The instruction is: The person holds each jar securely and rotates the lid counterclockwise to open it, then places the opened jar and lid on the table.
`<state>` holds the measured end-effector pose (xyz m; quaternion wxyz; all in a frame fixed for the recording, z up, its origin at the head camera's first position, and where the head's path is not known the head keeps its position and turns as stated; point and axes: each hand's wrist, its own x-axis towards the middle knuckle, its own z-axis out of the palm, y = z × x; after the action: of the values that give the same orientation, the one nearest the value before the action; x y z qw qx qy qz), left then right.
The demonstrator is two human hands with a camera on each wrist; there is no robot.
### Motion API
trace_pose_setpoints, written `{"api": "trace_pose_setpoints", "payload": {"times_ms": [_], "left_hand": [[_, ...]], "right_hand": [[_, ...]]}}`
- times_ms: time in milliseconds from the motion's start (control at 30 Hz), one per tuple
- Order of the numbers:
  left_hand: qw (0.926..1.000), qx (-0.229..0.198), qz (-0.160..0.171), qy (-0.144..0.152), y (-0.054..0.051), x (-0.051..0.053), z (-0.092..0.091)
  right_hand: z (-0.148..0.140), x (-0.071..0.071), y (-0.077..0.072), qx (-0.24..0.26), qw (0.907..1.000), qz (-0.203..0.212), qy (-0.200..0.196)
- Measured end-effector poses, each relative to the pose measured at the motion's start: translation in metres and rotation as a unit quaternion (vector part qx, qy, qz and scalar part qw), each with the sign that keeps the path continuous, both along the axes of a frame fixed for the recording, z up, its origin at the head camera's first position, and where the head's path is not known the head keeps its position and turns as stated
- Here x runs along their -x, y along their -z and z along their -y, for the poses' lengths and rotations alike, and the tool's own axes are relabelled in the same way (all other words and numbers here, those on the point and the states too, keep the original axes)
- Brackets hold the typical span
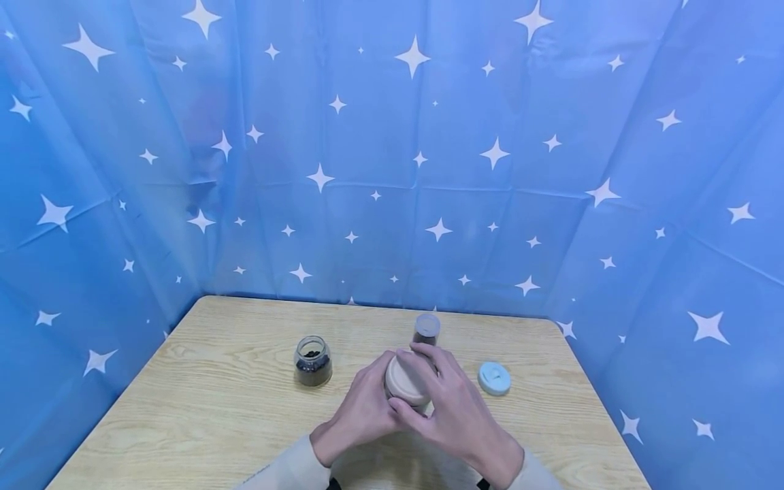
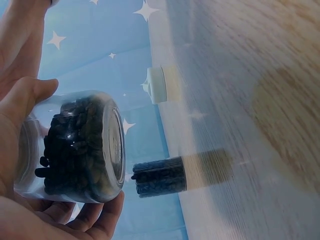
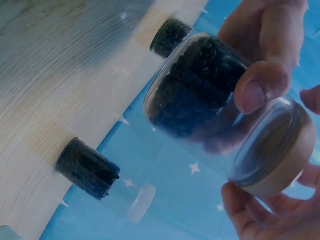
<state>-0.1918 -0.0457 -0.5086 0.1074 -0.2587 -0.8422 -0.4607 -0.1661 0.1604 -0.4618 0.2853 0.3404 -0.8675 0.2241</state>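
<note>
My left hand (image 1: 363, 403) grips the side of a clear glass jar (image 2: 80, 145) that is partly filled with dark beans, seen tilted on its side in both wrist views. On its mouth sits a pale beige lid (image 1: 404, 381). The fingers of my right hand (image 1: 454, 407) curl round the rim of this lid, thumb on the near side. In the right wrist view the lid (image 3: 295, 155) appears seated on the jar. The jar is held over the wooden table, and the head view hides most of its body behind the hands.
An open glass jar (image 1: 313, 364) with dark beans stands to the left. Behind the hands is a slimmer jar (image 1: 427, 329) with a translucent lid and dark beans. A light blue lid (image 1: 494, 378) lies on the table (image 1: 202, 408) at right. A starry blue curtain (image 1: 380, 150) surrounds the table.
</note>
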Motion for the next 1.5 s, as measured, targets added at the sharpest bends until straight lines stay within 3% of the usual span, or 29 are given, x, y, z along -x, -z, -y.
{"api": "trace_pose_setpoints", "payload": {"times_ms": [367,867,1267,1500], "left_hand": [[0.9999,-0.008,0.011,0.007,0.000,-0.001,0.000],[0.9999,-0.002,0.012,0.005,0.000,0.000,0.000],[0.9998,-0.009,0.012,0.013,0.005,-0.001,0.000],[0.9993,-0.018,0.021,0.024,0.007,-0.002,0.000]], "right_hand": [[-0.002,-0.001,-0.001,-0.004,0.9996,0.029,-0.004],[-0.004,0.001,0.000,-0.005,0.9996,0.020,-0.019],[-0.009,0.007,0.000,-0.015,0.9974,0.030,-0.064],[-0.016,0.016,-0.005,-0.033,0.9918,0.029,-0.120]]}}
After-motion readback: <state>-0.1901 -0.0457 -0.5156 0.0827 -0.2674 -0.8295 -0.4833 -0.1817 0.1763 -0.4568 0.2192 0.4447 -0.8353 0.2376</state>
